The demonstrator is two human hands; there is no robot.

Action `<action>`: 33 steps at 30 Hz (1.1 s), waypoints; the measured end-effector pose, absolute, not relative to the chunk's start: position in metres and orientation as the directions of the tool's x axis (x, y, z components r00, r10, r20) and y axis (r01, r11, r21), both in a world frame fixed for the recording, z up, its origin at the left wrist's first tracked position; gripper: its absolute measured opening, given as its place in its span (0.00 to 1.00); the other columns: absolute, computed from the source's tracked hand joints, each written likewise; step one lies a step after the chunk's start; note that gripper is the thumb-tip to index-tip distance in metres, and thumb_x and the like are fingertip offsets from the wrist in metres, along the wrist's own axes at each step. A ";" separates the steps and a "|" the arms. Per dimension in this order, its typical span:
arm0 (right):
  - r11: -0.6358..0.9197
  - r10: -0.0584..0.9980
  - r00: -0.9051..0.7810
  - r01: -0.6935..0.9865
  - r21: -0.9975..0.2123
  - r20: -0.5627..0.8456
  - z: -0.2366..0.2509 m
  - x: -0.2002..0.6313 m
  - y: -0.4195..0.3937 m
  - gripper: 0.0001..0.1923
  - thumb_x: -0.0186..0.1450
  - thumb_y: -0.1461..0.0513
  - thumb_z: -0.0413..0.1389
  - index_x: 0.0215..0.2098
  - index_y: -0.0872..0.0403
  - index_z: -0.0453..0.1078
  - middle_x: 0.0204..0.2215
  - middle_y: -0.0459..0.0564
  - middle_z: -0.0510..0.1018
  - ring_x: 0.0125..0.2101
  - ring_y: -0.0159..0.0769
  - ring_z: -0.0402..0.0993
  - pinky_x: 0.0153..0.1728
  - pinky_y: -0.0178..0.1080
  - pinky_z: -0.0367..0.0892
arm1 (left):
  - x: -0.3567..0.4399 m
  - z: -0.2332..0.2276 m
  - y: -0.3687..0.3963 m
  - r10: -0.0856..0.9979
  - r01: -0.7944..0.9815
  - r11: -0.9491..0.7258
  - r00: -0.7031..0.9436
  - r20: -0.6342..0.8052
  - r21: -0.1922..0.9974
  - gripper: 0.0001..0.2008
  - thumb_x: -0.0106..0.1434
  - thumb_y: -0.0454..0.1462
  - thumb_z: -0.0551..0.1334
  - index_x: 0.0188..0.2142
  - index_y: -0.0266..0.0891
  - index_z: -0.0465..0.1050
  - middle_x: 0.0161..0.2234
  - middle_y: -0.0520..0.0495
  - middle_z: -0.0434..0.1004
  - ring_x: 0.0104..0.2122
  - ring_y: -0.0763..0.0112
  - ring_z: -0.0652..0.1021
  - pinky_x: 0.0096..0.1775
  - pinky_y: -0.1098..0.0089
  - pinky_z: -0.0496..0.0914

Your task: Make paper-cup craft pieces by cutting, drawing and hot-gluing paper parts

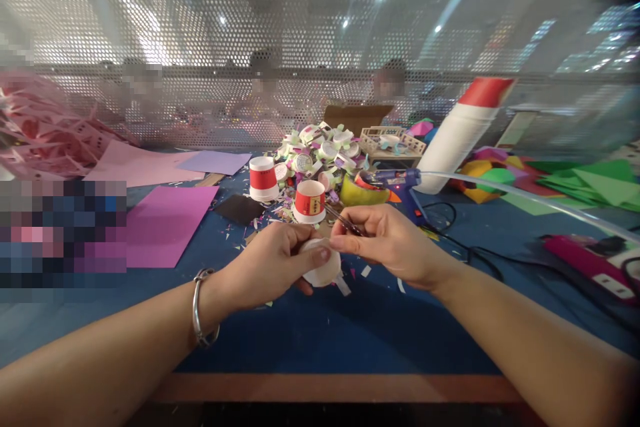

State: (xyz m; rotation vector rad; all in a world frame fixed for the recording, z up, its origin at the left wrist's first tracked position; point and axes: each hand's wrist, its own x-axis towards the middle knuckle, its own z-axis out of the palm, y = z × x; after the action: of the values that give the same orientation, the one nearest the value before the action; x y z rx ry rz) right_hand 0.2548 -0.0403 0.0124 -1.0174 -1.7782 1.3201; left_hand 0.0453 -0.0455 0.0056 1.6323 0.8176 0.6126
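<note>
My left hand grips a small white paper cup piece, its thumb pressed over the round face. At the piece's upper right edge, the fingertips of my right hand are pinched together. A slim dark tool lies in the right fingers and points up and left; its exact kind is unclear. Just beyond my hands stands a red and white paper cup, with a second red and white cup farther left. A pale strip shows just below the white piece.
A heap of cut cup pieces lies behind the cups. A blue glue gun rests by a yellow-green bowl-like holder. Rightward are a leaning cup stack, cables and a power strip. Purple paper lies left.
</note>
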 end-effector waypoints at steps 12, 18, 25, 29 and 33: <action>0.059 0.880 -0.474 0.146 -0.988 -0.018 0.013 0.256 -0.041 0.15 0.61 0.55 0.67 0.30 0.56 0.70 0.16 0.35 0.57 0.16 0.21 0.45 0.16 0.32 0.38 | 0.045 0.011 -0.047 0.753 0.152 -0.110 0.658 -0.017 0.982 0.13 0.66 0.44 0.64 0.32 0.35 0.75 0.28 0.48 0.77 0.27 0.74 0.75 0.22 0.79 0.70; 0.037 0.854 -0.520 0.046 -0.998 0.007 0.015 0.258 -0.041 0.14 0.64 0.54 0.65 0.31 0.55 0.69 0.15 0.35 0.56 0.15 0.20 0.44 0.14 0.29 0.39 | 0.048 0.008 -0.046 0.764 -0.027 -0.032 0.644 0.042 0.999 0.15 0.68 0.44 0.63 0.33 0.34 0.76 0.27 0.46 0.78 0.26 0.73 0.78 0.24 0.78 0.74; -0.012 0.840 -0.542 -0.061 -0.998 0.023 0.014 0.258 -0.045 0.11 0.66 0.57 0.64 0.34 0.55 0.69 0.16 0.35 0.54 0.15 0.20 0.42 0.14 0.28 0.38 | 0.047 0.002 -0.049 0.790 0.083 -0.316 0.575 0.214 0.945 0.12 0.68 0.43 0.62 0.34 0.35 0.76 0.27 0.50 0.73 0.26 0.75 0.74 0.26 0.76 0.75; -0.041 0.843 -0.538 -0.074 -0.996 0.005 0.015 0.258 -0.044 0.13 0.66 0.55 0.64 0.34 0.54 0.68 0.17 0.34 0.52 0.16 0.20 0.40 0.14 0.29 0.37 | 0.049 0.002 -0.048 0.795 0.100 -0.359 0.553 0.248 0.928 0.12 0.68 0.43 0.62 0.37 0.35 0.77 0.28 0.50 0.73 0.26 0.75 0.74 0.27 0.75 0.75; 0.089 0.868 -0.486 -0.054 -0.995 0.104 0.014 0.258 -0.043 0.15 0.68 0.51 0.60 0.35 0.54 0.67 0.18 0.35 0.53 0.17 0.21 0.42 0.15 0.29 0.39 | 0.052 0.002 -0.043 0.838 -0.016 -0.160 0.526 0.144 0.987 0.12 0.67 0.43 0.64 0.36 0.34 0.77 0.28 0.49 0.75 0.26 0.73 0.76 0.27 0.74 0.76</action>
State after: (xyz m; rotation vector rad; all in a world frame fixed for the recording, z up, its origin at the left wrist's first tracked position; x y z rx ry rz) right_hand 0.2578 -0.0425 0.0145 -0.8249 -1.5933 1.5044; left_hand 0.0522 -0.0425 0.0020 1.5560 0.7284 0.8805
